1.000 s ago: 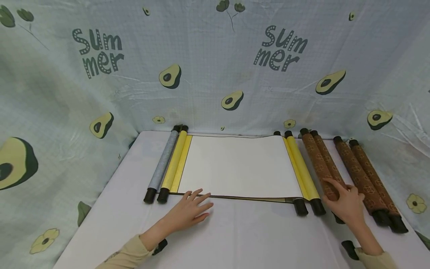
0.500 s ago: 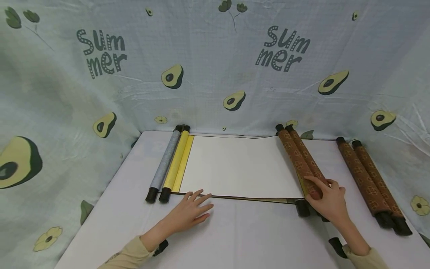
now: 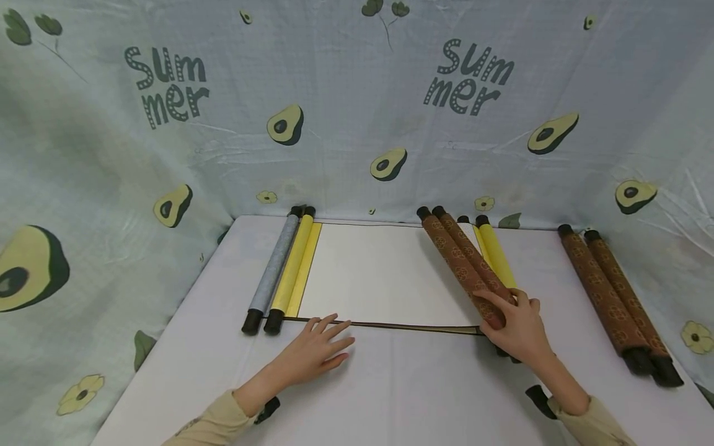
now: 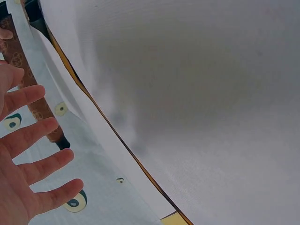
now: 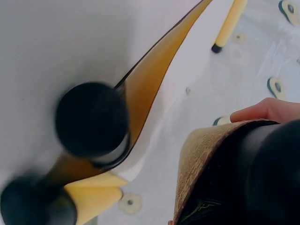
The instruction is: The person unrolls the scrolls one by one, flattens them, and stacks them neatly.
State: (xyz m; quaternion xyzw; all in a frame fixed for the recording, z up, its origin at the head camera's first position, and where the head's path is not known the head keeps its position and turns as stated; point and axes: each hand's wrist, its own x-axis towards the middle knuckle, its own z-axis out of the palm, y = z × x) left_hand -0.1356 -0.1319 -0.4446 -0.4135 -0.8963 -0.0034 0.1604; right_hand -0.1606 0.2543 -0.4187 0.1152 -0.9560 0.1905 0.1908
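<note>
A brown patterned scroll (image 3: 460, 263), rolled up on two rods with black end caps, is gripped near its front end by my right hand (image 3: 519, 325). It slants over the right part of an unrolled scroll (image 3: 368, 272) with a white sheet. In the right wrist view the brown roll (image 5: 201, 159) shows end-on, apart from the black caps (image 5: 91, 119) of the scroll underneath. My left hand (image 3: 312, 353) holds nothing; its fingers are spread by the white sheet's front edge. The left wrist view also shows these spread fingers (image 4: 42, 166).
A yellow roller (image 3: 496, 251) bounds the white sheet at right. At left lie a yellow roller (image 3: 291, 266) and a grey-blue roller (image 3: 274, 260). Another brown rolled scroll (image 3: 602, 291) lies at the table's right side. A curtain with avocado prints (image 3: 334, 80) stands behind and around the table.
My right hand has carried the brown scroll leftward from beside the right yellow roller to over the white sheet, uncovering that roller again. The left hand has stayed in place.
</note>
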